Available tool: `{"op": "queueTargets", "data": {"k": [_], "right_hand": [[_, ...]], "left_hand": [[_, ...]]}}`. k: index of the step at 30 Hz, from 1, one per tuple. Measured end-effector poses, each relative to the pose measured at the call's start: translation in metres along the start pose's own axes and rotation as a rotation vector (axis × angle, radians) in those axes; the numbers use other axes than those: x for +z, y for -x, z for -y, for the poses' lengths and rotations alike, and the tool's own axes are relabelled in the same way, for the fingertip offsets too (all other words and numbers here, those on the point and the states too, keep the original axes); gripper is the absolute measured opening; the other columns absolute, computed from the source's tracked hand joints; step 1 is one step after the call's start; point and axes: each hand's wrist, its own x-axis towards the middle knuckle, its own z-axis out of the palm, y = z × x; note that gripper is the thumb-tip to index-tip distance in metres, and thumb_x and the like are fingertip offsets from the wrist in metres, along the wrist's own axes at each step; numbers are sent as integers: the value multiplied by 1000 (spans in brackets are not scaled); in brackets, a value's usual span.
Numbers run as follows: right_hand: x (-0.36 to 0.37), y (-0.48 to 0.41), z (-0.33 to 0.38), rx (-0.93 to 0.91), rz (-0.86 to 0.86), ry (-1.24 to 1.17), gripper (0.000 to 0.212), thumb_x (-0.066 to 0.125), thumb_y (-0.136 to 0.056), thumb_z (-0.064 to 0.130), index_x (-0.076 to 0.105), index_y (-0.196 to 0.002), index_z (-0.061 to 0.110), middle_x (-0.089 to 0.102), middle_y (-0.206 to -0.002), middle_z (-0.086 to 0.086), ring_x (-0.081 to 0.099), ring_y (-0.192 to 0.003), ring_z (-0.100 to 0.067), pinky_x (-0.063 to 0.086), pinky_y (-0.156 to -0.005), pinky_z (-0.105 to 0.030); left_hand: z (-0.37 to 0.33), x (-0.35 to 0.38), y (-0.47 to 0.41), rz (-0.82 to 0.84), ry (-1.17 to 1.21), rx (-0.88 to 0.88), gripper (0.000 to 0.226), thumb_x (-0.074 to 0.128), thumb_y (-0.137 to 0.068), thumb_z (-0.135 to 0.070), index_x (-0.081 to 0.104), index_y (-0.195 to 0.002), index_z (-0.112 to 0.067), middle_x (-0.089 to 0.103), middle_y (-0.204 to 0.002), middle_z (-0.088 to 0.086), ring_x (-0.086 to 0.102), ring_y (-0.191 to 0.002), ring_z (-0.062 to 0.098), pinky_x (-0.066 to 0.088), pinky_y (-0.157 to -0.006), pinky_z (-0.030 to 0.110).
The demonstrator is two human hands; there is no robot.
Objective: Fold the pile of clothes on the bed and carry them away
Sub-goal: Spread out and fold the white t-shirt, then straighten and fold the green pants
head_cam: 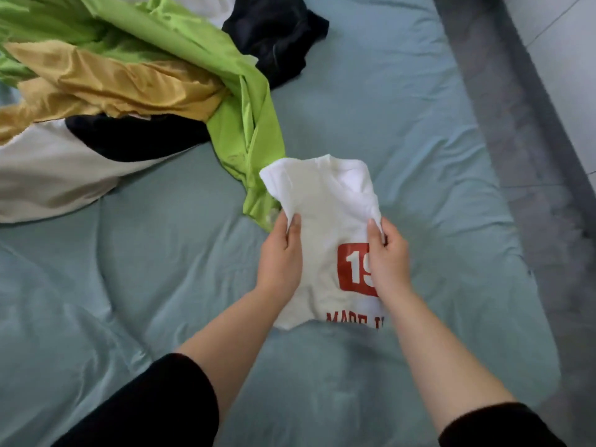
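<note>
Left hand (pixel 281 253) pinches left edge of white tee (pixel 329 233), thumb on top; right hand (pixel 388 253) pinches its right edge. Tee, red print w/ "19", sits center frame, narrow, over teal bed sheet (pixel 161 301). Unfolded pile upper left: green (pixel 225 91), tan (pixel 113 79), black (pixel 277 33), cream (pixel 48 175) garments. Green one touches tee's top-left corner.

A white T-shirt (pixel 325 221) with a red number block and red lettering, folded into a narrow strip, sits mid-bed (pixel 419 124), nearer the right edge. The unfolded pile (pixel 129 75) of green, mustard, black and cream garments sprawls toward the far left corner.
</note>
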Motion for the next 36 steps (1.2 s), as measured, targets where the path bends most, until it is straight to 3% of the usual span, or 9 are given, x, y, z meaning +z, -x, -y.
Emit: {"op": "queueTargets", "data": {"k": [3, 5, 10, 13, 18, 22, 30, 33, 36], "right_hand": [[2, -40, -17, 307, 203, -22, 47, 48, -98, 34, 37, -144, 34, 55, -131, 0, 57, -100, -16, 51, -78, -29], [2, -44, -29, 399, 244, -4, 65, 50, -97, 36, 12, -150, 40, 41, -146, -2, 51, -101, -15, 51, -68, -23], [0, -5, -60, 84, 116, 338, 49, 42, -99, 37, 27, -144, 49, 43, -107, 3, 52, -86, -9, 43, -81, -29], [-3, 24, -82, 25, 166, 424, 45, 44, -100, 19, 44, -140, 37, 39, -105, 3, 51, -85, -12, 44, -85, -26], [-4, 30, -73, 94, 63, 514, 33, 52, -95, 33, 55, -127, 25, 50, -114, 6, 54, -108, -23, 44, -84, -28], [32, 40, -27, -290, 81, 754, 49, 64, -84, 12, 56, -132, 21, 49, -135, -12, 47, -123, -32, 35, -104, -46], [164, -25, 56, -565, 394, 969, 104, 52, -85, 62, -9, -151, 10, -14, -159, -16, -16, -147, -27, -15, -116, -41], [194, -61, 84, -494, 329, 1113, 118, 52, -78, 72, -17, -149, 7, -10, -157, -25, -11, -147, -35, -15, -115, -49], [216, -79, 105, -417, 307, 1130, 112, 56, -83, 61, -18, -149, 9, 33, -150, -24, 16, -146, -35, -21, -110, -52]], "left_hand": [[12, 19, -41, 45, -135, -77, 44, 32, -103, -36, 32, -147, -33, 48, -143, -7, 46, -129, 19, 33, -98, 20], [25, 18, -50, 61, -216, -111, 52, 32, -103, -33, 15, -152, -36, 37, -152, -5, 43, -132, 26, 33, -102, 30], [47, 13, -4, 44, -423, 30, 62, 39, -98, -46, -3, -139, -65, 38, -131, -14, 51, -100, 8, 40, -82, 29], [69, 7, 25, 99, -480, -65, 57, 44, -99, -36, 15, -140, -62, 36, -123, -10, 52, -83, 5, 42, -71, 24], [69, -8, 26, 91, -622, -37, 53, 50, -96, -38, 26, -140, -57, 39, -124, -11, 57, -89, 9, 49, -77, 31], [68, -58, 16, -62, -777, -22, 68, 50, -86, -62, 21, -146, -50, 24, -152, -2, 31, -137, 21, 29, -110, 42], [91, -185, -14, -199, -1031, -445, 130, 29, -38, -105, -39, -134, -48, -33, -155, 3, -30, -142, 31, -11, -106, 68], [100, -191, -16, -127, -1010, -477, 130, 23, -31, -107, -49, -123, -50, -44, -149, -1, -38, -138, 29, -15, -102, 71], [102, -195, -23, -60, -975, -523, 131, 25, -27, -106, -55, -115, -50, -63, -130, -6, -46, -133, 29, -21, -98, 71]]}}
